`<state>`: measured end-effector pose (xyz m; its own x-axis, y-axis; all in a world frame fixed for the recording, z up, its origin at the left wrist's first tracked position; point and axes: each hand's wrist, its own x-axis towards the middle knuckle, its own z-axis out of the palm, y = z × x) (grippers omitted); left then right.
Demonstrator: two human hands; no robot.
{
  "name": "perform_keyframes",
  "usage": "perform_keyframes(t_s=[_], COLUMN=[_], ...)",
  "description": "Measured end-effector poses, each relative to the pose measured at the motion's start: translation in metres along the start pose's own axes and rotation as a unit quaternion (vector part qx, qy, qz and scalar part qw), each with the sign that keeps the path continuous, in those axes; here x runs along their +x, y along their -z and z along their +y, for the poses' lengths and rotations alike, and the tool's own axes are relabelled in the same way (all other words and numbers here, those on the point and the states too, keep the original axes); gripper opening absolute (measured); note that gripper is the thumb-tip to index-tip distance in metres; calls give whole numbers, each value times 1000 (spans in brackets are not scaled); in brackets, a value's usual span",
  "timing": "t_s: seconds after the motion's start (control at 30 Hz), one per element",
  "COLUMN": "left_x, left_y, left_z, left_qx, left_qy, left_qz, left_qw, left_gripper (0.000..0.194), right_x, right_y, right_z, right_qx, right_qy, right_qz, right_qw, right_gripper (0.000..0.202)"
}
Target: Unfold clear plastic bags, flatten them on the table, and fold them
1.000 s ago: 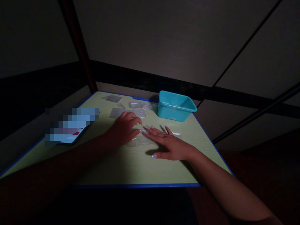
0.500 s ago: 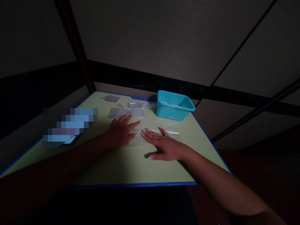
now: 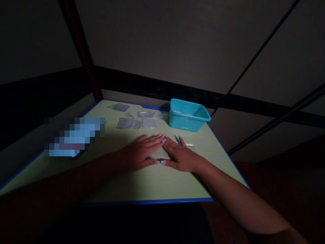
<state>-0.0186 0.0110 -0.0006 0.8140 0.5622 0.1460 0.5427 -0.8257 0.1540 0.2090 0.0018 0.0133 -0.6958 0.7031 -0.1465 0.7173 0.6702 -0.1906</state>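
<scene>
A clear plastic bag (image 3: 161, 152) lies flat on the table, mostly covered by my hands. My left hand (image 3: 138, 152) rests palm down over its left part, fingers stretched out toward the right. From the other side my right hand (image 3: 181, 156) presses flat on the bag, its fingers pointing left. The fingertips of both hands meet in the middle, and the two thumbs almost touch nearer to me. A bit of the bag's right end shows past my right hand. Neither hand grips anything.
A turquoise plastic basin (image 3: 189, 117) stands at the table's back right. Several clear plastic packets (image 3: 125, 123) lie flat behind my hands. A blurred-out bluish object (image 3: 76, 137) is at the left. The pale table (image 3: 142, 189) has a blue edge, with a wall behind.
My left hand has come down and right onto the bag, and its fingertips now meet those of my right hand. The right hand has shifted only slightly.
</scene>
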Motion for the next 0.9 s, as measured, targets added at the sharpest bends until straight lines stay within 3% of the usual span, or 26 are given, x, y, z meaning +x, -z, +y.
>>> perform_keyframes(t_s=[0.13, 0.43, 0.9], left_x=[3, 7, 0], left_y=[-4, -4, -20], left_z=[15, 31, 34], left_qx=[-22, -27, 69], left_qy=[-11, 18, 118], left_qz=[-44, -76, -33], left_qw=[999, 997, 990], left_gripper=[76, 79, 84], right_x=[5, 14, 13], right_y=[-5, -10, -9], right_z=[-3, -10, -9], right_qx=[-9, -6, -5], right_qy=[-10, 5, -1], right_qz=[5, 20, 21], right_qw=[1000, 1000, 1000], right_gripper=[83, 84, 86])
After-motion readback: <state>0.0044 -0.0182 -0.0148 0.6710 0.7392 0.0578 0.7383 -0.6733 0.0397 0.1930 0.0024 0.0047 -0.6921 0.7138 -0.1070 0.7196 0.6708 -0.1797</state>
